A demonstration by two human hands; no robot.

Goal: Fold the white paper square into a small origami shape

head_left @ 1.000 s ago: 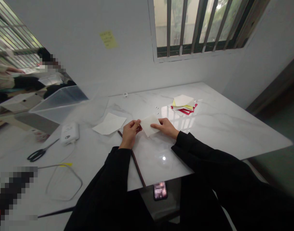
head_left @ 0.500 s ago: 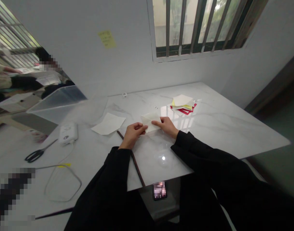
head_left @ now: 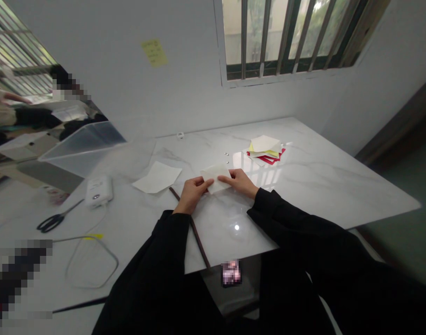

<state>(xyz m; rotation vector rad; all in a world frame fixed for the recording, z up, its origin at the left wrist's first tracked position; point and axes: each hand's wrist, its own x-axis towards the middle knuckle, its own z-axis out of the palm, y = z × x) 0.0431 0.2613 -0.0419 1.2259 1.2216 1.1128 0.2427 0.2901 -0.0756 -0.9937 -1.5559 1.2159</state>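
Observation:
A cream paper envelope or folded sheet (head_left: 217,179) is held between my two hands, just over the marble-patterned table (head_left: 303,186). My left hand (head_left: 192,191) pinches its left edge, thumb on top. On its right side my right hand (head_left: 242,182) grips it, the thumb lying across the face. The fingers underneath are hidden by the paper. Left of my left hand lies a loose cream sheet (head_left: 158,178). A dark thin stick (head_left: 199,242) runs under my left wrist towards the table's front edge.
A pile of cream, yellow and red papers (head_left: 266,148) lies at the back right. Small shiny bits (head_left: 227,155) are beside it. To the left are scissors (head_left: 55,221), a white power strip (head_left: 99,190), a cable (head_left: 117,265) and a clear plastic box (head_left: 85,144). Another person (head_left: 3,107) is beyond.
The paper in my hands has shifted slightly left and its face is turned a little flatter. Both hands keep their grip. One more shiny bit now shows behind the paper.

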